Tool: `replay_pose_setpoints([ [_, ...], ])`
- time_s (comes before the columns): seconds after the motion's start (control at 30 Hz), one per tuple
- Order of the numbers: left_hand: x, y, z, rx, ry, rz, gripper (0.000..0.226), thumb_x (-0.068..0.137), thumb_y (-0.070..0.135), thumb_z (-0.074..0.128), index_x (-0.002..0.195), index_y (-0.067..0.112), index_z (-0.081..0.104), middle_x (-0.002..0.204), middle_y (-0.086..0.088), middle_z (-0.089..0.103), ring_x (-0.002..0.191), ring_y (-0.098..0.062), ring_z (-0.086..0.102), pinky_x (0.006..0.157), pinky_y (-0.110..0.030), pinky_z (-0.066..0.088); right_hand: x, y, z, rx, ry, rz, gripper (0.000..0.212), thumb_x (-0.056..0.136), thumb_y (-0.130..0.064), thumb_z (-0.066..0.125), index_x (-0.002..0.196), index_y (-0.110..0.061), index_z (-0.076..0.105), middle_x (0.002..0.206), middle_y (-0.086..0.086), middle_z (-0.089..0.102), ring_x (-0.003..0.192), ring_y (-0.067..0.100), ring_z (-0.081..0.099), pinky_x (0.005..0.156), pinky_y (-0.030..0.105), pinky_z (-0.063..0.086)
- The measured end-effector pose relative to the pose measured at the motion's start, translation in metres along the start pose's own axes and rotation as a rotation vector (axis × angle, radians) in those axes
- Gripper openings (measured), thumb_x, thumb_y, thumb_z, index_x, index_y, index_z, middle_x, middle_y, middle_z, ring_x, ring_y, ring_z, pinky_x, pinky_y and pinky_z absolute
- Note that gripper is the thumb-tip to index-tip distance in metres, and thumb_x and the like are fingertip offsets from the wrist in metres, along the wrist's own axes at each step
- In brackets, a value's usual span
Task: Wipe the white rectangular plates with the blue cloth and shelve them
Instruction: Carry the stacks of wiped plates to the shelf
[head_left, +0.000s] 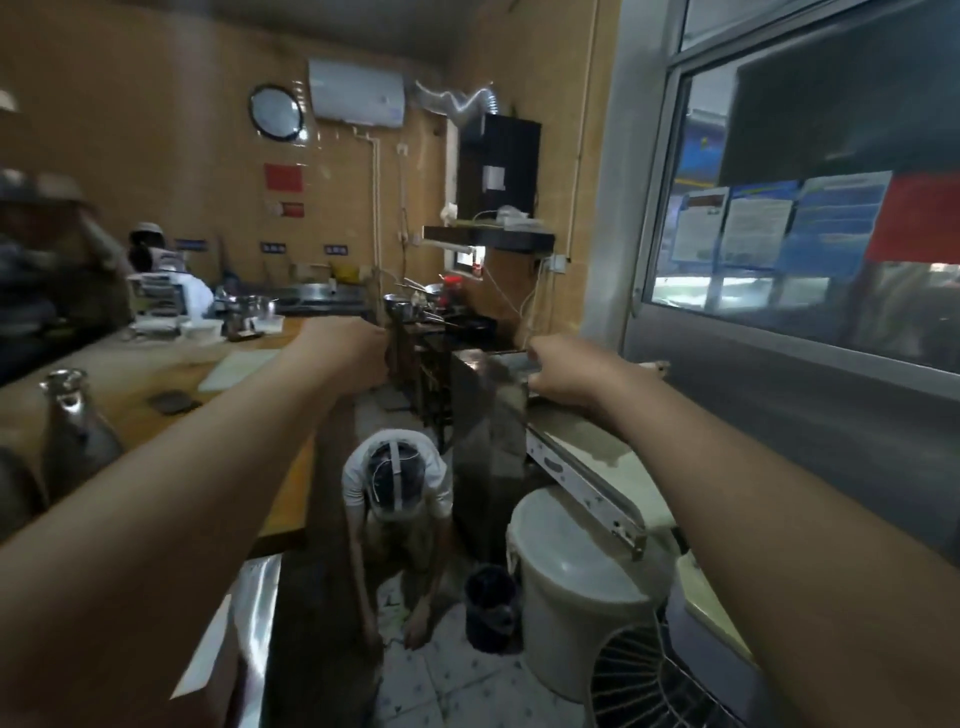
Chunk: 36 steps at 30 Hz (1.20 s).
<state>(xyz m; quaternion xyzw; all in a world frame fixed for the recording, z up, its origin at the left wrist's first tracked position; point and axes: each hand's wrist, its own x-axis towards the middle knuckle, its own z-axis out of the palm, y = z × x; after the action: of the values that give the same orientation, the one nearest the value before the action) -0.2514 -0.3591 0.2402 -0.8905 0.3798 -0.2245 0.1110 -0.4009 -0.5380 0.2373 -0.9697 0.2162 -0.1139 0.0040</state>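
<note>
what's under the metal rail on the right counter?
A white lidded bucket, with a small black bin left of it. The bucket's contents are hidden by the lid.

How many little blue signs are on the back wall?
3, in a row low on the wall: left sign, middle sign, right sign. More may be hidden.

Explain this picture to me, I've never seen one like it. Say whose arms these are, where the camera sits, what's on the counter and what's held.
No machine here: a person wears one camera on the head, so the two arms are their own. The left hand and right hand reach forward, both curled; whether they hold anything cannot be told. On the counter at left are a white board, a metal bottle and, farther off, dishes. Another person crouches on the floor.
</note>
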Motion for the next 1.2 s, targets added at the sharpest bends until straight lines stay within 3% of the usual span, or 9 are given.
replay_pose_setpoints([
  [0.2,-0.002,-0.055,0.023,0.118,-0.119,-0.259,0.025,0.091,0.024,0.043,0.109,0.014,0.057,0.071,0.003,0.041,0.064,-0.017,0.044,0.049,-0.023,0.035,0.076,-0.035,0.014,0.089,0.030,-0.243,0.019,0.090,-0.024,0.052,0.106,-0.015,0.051,0.097,0.003,0.049,0.084,0.022,0.051,0.068,0.034,0.044],
  [0.33,-0.025,-0.080,0.029,0.172,-0.208,-0.439,0.014,0.090,0.027,0.044,0.091,0.015,0.051,0.070,0.003,0.040,0.068,-0.019,0.046,0.051,-0.026,0.039,0.115,-0.073,0.028,0.123,0.027,-0.436,0.020,0.089,-0.022,0.052,0.107,-0.013,0.055,0.099,0.004,0.054,0.087,0.021,0.053,0.074,0.036,0.048],
  [0.43,-0.050,-0.090,0.028,0.210,-0.258,-0.577,0.024,0.090,0.027,0.045,0.102,0.011,0.059,0.093,-0.004,0.060,0.087,-0.025,0.059,0.065,-0.031,0.048,0.140,-0.101,0.039,0.100,0.034,-0.579,0.028,0.090,-0.023,0.051,0.116,-0.012,0.053,0.117,0.005,0.056,0.099,0.024,0.055,0.084,0.041,0.050],
  [0.5,-0.066,-0.090,0.028,0.234,-0.282,-0.699,0.030,0.092,0.026,0.043,0.113,0.012,0.060,0.115,-0.009,0.060,0.104,-0.027,0.059,0.071,-0.033,0.045,0.152,-0.118,0.046,0.094,0.061,-0.687,0.034,0.091,-0.025,0.051,0.123,-0.014,0.050,0.124,0.006,0.053,0.105,0.025,0.053,0.085,0.040,0.050],
  [0.6,-0.086,-0.083,0.026,0.256,-0.360,-0.850,0.031,0.091,0.024,0.041,0.117,0.015,0.057,0.119,-0.008,0.060,0.108,-0.026,0.058,0.072,-0.032,0.043,0.164,-0.140,0.056,0.089,0.061,-0.848,0.035,0.093,-0.027,0.051,0.124,-0.013,0.049,0.126,0.008,0.053,0.109,0.027,0.053,0.088,0.043,0.049],
  [0.77,-0.111,-0.061,0.016,0.268,-0.452,-1.057,0.028,0.092,0.028,0.043,0.115,0.018,0.055,0.117,-0.005,0.060,0.105,-0.025,0.058,0.068,-0.030,0.041,0.173,-0.174,0.069,0.203,0.054,-1.054,0.033,0.092,-0.024,0.051,0.123,-0.014,0.051,0.123,0.007,0.056,0.105,0.026,0.055,0.080,0.035,0.049],
  [0.9,-0.128,-0.054,0.003,0.264,-0.551,-1.216,0.025,0.093,0.029,0.043,0.111,0.016,0.054,0.098,-0.003,0.055,0.085,-0.022,0.053,0.067,-0.031,0.044,0.168,-0.211,0.079,0.242,0.033,-1.174,0.034,0.090,-0.021,0.049,0.123,-0.015,0.050,0.120,0.009,0.057,0.104,0.027,0.055,0.085,0.042,0.050],
  [1.07,-0.141,-0.065,-0.003,0.292,-0.624,-1.335,0.017,0.095,0.028,0.040,0.105,0.016,0.049,0.096,-0.002,0.053,0.083,-0.020,0.052,0.063,-0.032,0.043,0.168,-0.267,0.082,0.306,0.036,-1.325,0.036,0.090,-0.018,0.049,0.126,-0.015,0.048,0.122,0.009,0.055,0.109,0.028,0.054,0.087,0.042,0.049],
  [1.2,-0.147,-0.092,0.005,0.364,-0.597,-1.416,0.011,0.095,0.026,0.040,0.091,0.017,0.043,0.080,0.000,0.046,0.072,-0.017,0.047,0.063,-0.032,0.040,0.171,-0.315,0.082,0.379,0.034,-1.403,0.039,0.089,-0.019,0.052,0.127,-0.017,0.047,0.118,0.007,0.055,0.105,0.025,0.055,0.087,0.044,0.050],
])
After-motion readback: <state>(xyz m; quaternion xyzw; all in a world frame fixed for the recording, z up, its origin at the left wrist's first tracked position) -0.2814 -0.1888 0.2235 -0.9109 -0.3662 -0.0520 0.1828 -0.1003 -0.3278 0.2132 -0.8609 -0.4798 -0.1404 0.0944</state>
